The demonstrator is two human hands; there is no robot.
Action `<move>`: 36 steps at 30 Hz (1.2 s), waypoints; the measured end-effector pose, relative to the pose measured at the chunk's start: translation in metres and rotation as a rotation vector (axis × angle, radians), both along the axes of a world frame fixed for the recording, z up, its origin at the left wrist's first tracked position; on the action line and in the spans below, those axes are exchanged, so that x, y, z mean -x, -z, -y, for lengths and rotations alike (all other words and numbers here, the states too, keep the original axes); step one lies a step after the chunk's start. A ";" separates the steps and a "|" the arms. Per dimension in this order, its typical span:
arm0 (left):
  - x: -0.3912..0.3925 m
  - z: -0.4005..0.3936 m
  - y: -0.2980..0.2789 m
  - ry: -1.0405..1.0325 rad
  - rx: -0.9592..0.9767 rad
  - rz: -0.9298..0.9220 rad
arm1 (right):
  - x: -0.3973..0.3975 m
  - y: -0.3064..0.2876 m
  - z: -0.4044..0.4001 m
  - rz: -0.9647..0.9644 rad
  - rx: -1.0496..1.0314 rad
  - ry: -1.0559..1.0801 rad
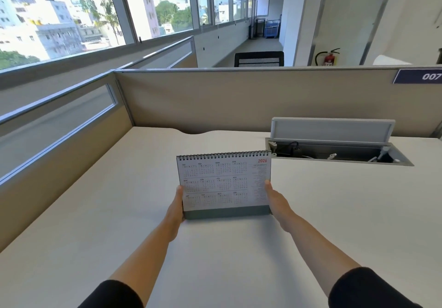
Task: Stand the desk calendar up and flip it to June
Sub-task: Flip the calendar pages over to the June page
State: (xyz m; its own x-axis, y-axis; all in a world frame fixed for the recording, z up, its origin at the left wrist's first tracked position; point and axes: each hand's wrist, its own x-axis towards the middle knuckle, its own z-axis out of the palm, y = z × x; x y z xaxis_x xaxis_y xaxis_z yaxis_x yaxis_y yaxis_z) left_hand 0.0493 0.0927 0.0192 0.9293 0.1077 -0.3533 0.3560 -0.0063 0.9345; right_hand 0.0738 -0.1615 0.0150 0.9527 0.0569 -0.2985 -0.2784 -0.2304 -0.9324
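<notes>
A spiral-bound desk calendar (pixel 223 183) stands upright in the middle of the white desk (pixel 95 224), its grey base resting on the surface. The page facing me is a 2026 full-year overview with all twelve months in a grid. My left hand (pixel 176 208) grips the calendar's lower left edge, thumb on the front. On the opposite side, my right hand (pixel 275 200) clasps the right edge, thumb against the page. The fingers of both hands are hidden behind the calendar.
An open cable tray (pixel 334 157) with its lid raised is set into the desk at the back right, with plugs and cables inside. Beige partition walls (pixel 239 102) close off the back and left. A "007" label (pixel 421 76) hangs at the upper right.
</notes>
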 end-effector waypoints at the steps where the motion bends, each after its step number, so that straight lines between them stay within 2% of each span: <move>1: 0.000 0.000 0.000 -0.003 -0.002 -0.001 | -0.002 -0.001 0.001 -0.016 0.028 0.004; 5: 0.006 0.000 0.010 -0.050 -0.006 0.000 | -0.008 -0.005 -0.001 -0.112 0.111 0.035; 9: 0.009 0.000 0.014 -0.055 -0.015 0.009 | 0.002 -0.001 -0.005 -0.065 0.164 0.070; 14: 0.008 -0.004 0.022 -0.028 -0.155 -0.024 | 0.019 0.013 -0.008 -0.033 0.106 0.133; 19: 0.011 -0.009 0.021 0.018 -0.174 -0.013 | 0.033 0.019 -0.012 -0.018 0.066 0.163; 23: 0.016 -0.011 0.021 -0.038 -0.239 0.058 | 0.041 0.015 -0.017 0.030 0.035 0.284; 28: 0.028 -0.016 0.023 -0.159 -0.386 0.186 | 0.059 0.015 -0.019 0.182 0.200 0.518; 36: 0.033 -0.009 0.016 -0.145 -0.432 0.255 | 0.065 0.005 -0.032 0.247 0.263 0.520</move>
